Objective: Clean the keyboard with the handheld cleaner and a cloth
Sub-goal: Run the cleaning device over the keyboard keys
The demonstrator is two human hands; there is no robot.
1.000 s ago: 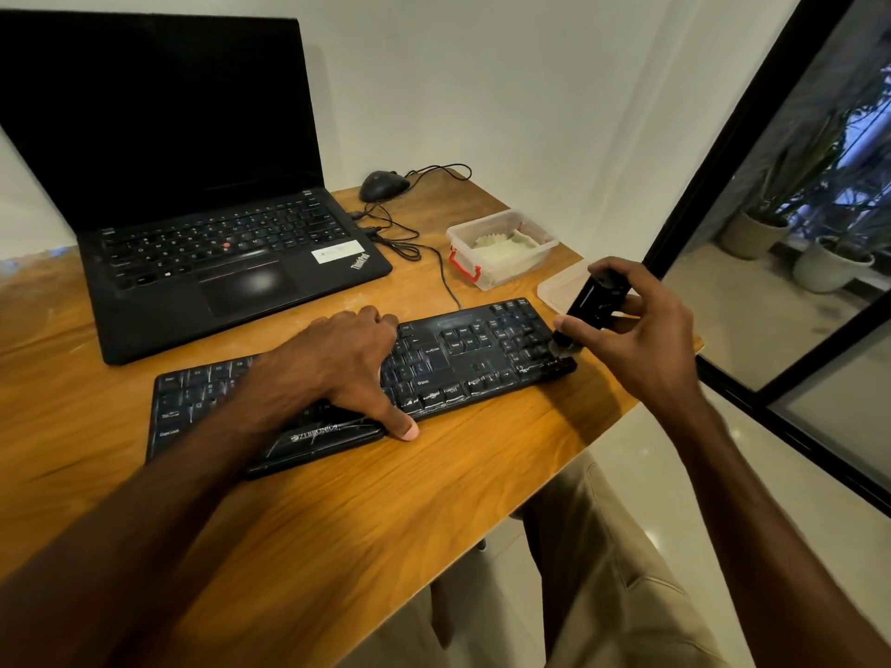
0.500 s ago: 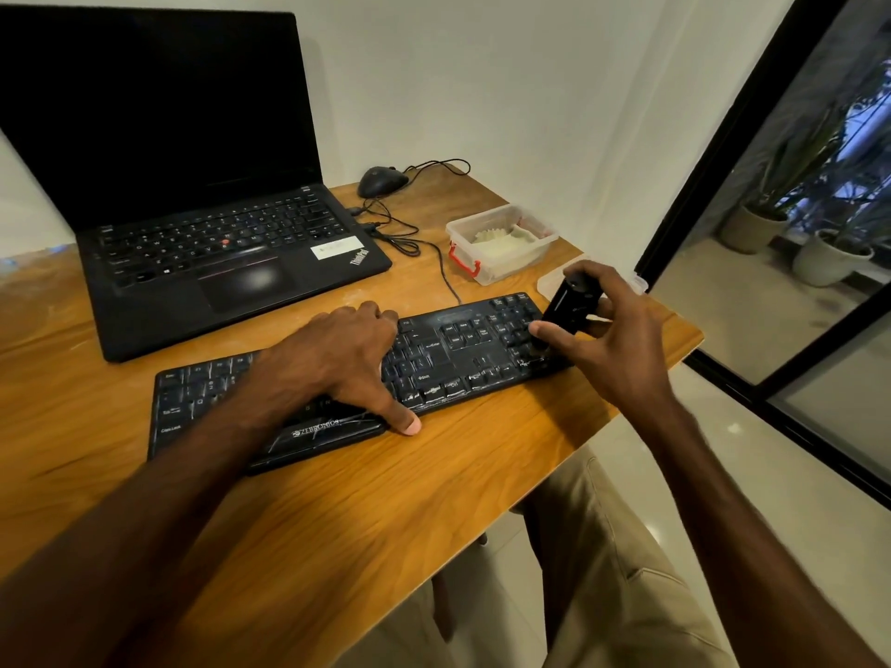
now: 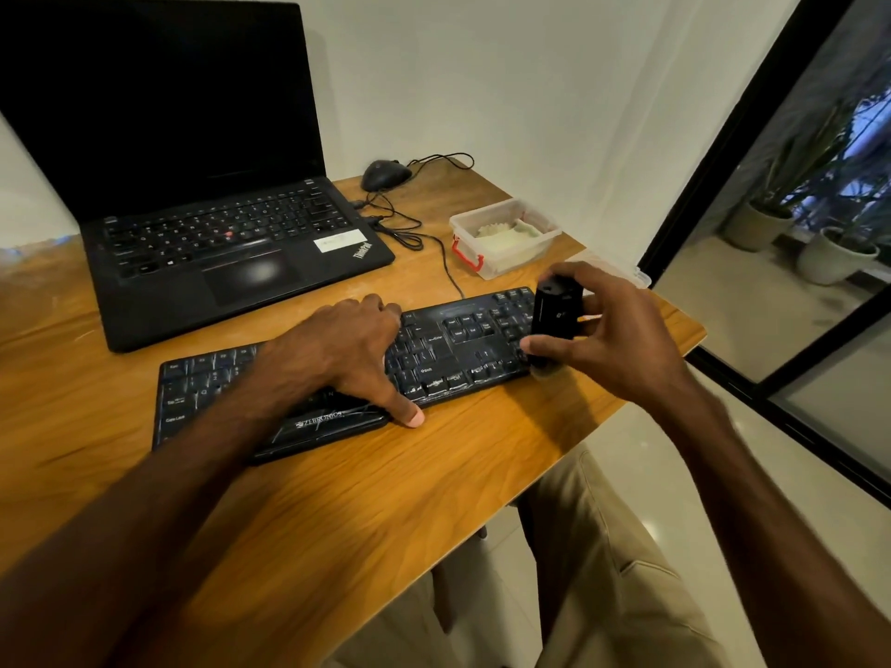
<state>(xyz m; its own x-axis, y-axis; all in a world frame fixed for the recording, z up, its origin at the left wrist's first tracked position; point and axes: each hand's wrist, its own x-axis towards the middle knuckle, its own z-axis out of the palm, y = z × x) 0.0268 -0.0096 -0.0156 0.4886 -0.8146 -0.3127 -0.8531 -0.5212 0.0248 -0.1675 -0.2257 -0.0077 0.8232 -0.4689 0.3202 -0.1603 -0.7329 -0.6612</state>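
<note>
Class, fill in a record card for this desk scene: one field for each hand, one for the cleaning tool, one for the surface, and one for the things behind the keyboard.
Steadying hand: left hand, lying on the keyboard, thumb at its front edge
Working hand: right hand, grips the handheld cleaner
Cleaner position: upright, lower end at the keyboard's right end
Surface: wooden table
Behind: open laptop, mouse, plastic box with something white inside

We see the keyboard [image 3: 434,349] along the front of the surface [image 3: 337,513], laptop [image 3: 231,243] behind it to the left, mouse [image 3: 385,175] behind the laptop's right corner, box [image 3: 512,263] behind the keyboard's right end
</note>
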